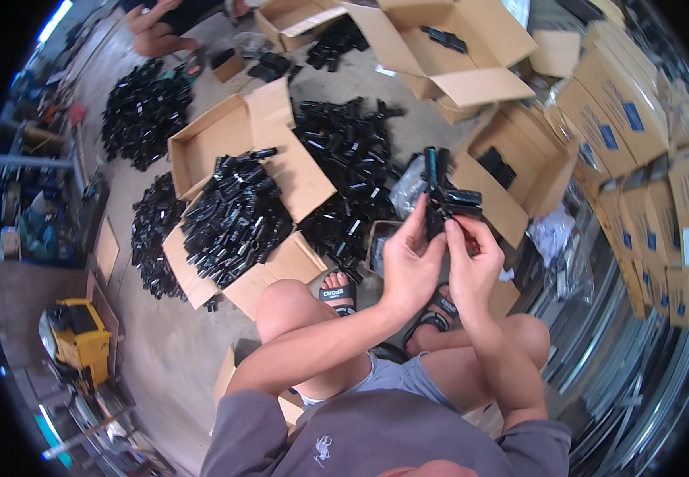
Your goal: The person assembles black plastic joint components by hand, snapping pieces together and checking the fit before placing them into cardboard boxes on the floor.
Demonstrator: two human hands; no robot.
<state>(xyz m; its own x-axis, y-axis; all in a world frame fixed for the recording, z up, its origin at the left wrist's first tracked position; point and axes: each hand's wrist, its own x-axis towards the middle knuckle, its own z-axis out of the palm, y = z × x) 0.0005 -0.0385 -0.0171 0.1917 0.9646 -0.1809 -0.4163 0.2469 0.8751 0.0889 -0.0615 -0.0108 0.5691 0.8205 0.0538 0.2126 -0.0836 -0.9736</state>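
Note:
In front of my knees I hold up a glossy black branched part (pixel 438 168), one arm pointing away from me and another to the right. My left hand (pixel 410 266) is closed round its lower left side, thumb and fingertips pressed on it. The fingers of my right hand (pixel 474 258) pinch it from below on the right. Where the fingertips meet, the part's lower end is mostly hidden; its exact kind is unclear. Nearby, an open carton (pixel 277 253) is heaped with similar black pieces (pixel 237 219), and a loose pile of them (pixel 348 163) lies on the floor beyond.
More black piles (pixel 146 111) lie at the far left, near another person's arm (pixel 150 30). Open cartons (pixel 511 171) stand ahead and right, with stacked cartons (pixel 611 119) behind. Long metal bars (pixel 599 358) cover the floor at right; a yellow machine (pixel 82 338) stands left.

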